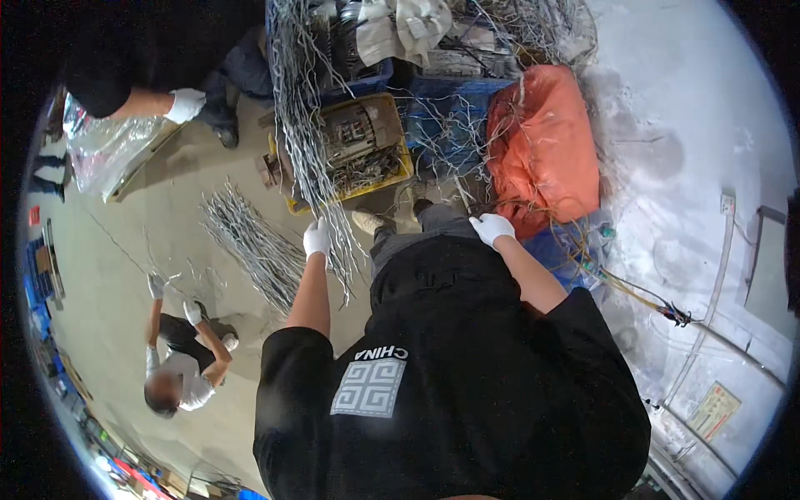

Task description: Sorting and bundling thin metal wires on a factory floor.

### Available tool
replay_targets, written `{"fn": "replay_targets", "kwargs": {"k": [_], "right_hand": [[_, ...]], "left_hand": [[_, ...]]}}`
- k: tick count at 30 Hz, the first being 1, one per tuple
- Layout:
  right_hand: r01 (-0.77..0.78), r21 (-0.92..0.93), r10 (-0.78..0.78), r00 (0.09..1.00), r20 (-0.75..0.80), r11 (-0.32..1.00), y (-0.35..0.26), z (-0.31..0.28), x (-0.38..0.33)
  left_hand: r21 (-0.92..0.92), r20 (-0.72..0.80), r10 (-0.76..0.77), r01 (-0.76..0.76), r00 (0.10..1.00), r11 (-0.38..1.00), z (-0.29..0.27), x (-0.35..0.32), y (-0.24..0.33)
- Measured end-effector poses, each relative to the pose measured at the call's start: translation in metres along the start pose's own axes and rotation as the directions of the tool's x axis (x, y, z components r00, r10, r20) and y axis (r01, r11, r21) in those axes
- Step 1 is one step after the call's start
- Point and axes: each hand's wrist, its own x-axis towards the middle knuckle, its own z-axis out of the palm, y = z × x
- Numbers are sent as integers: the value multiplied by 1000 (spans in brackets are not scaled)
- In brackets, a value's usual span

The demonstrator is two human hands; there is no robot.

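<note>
In a white glove, my left hand is closed at the edge of a long bundle of crinkled grey metal wires. The bundle comes down from the top of the view, and its loose ends spread past my fingers. Also gloved, my right hand has its fingers drawn together in front of my right thigh, beside an orange-red sack. A thin pale strip ends near those fingertips; whether they grip it is too small to tell. More grey wires lie in a pile on the floor to my left.
Ahead stands a yellow crate with metal parts, beside blue crates heaped with wires and scrap. Loose cables run along the white wall at right. A crouching person handles wires at left; another person's gloved hand is farther off.
</note>
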Motion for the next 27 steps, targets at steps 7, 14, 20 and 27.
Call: {"fn": "replay_targets", "kwargs": {"k": [7,14,20,27], "right_hand": [[-4,42,5,1000,-12,999,18,-1,19],[39,112,-40,999,10,993,5,-13,69],[135,234,-136,991,-12,963,5,-2,176],[-203,417,218,976,11,886,-3,-16,286]], "left_hand": [[430,-44,0,19,999,903,7,-10,16],[-238,98,-241,258,966,937,4,-31,-16],[-292,-48,-311,284,949,913,43,-117,25],[-206,-260,-442,398,858,894,108,-202,28]]}}
